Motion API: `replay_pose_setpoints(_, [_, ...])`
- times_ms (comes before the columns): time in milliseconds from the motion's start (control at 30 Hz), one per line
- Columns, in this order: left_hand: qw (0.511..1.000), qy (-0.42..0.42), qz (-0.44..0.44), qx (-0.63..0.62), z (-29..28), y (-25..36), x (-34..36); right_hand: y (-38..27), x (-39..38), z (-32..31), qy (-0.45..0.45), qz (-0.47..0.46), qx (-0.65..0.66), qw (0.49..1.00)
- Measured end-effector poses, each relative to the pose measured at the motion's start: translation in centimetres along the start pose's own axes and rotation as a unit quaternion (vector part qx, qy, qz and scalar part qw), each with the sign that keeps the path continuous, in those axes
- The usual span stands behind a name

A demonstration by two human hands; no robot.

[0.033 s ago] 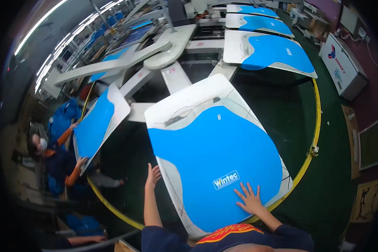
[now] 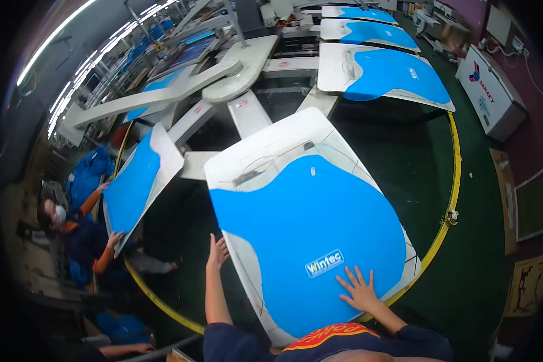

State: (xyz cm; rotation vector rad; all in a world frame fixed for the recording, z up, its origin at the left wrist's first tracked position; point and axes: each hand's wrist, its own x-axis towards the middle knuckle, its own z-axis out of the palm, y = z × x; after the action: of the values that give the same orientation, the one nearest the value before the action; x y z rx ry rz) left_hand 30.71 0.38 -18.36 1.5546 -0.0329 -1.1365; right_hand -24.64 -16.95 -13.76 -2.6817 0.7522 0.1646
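Note:
A bright blue cut fabric piece (image 2: 295, 211) with wavy edges lies flat over a white printing board (image 2: 271, 142) right before me. A small printed label patch (image 2: 324, 263) shows on its near part. My right hand (image 2: 360, 292) rests on the fabric just right of that patch, palm down, fingers spread. At the board's left edge is my left hand (image 2: 218, 252), thumb up and fingers stretched; whether it touches the edge I cannot tell. Neither hand holds anything.
Arms from a pale central hub (image 2: 241, 84) carry more boards with blue pieces, like the right one (image 2: 398, 72). A masked co-worker (image 2: 81, 235) grips the left board (image 2: 136, 181). A yellow curved rail (image 2: 457, 163) rings the machine. A white chest (image 2: 492, 93) stands far right.
Almost nothing differs. The whole view shifts very slightly; both my hands keep their places at the board and on the fabric.

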Motion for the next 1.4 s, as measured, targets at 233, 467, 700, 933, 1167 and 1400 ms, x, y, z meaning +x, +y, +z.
replay_pose_setpoints(233, [0.978,0.064,0.107,-0.166,0.0,3.9,12.1,0.9,0.5,1.0,-0.039,0.012,0.037,0.998])
replay_pose_setpoints(467, [0.926,0.092,0.297,-0.214,9.9,9.4,3.6,0.7,1.4,-2.3,0.040,-0.013,0.096,0.995])
replay_pose_setpoints(700, [0.933,-0.147,0.206,0.255,22.5,-2.1,-19.9,-1.9,10.2,-9.1,0.250,-0.078,0.309,0.914])
replay_pose_setpoints(933, [0.964,-0.213,0.081,0.141,26.2,-16.1,-42.7,0.0,6.7,-7.8,0.402,-0.066,0.343,0.846])
replay_pose_setpoints(1167, [0.913,-0.123,0.259,-0.291,28.3,-30.1,-56.8,0.4,1.1,-10.4,0.587,-0.103,0.288,0.749])
replay_pose_setpoints(1400, [0.605,-0.084,0.642,-0.463,27.9,-33.0,-78.9,-23.4,-3.0,-26.3,0.589,-0.533,0.357,0.492])
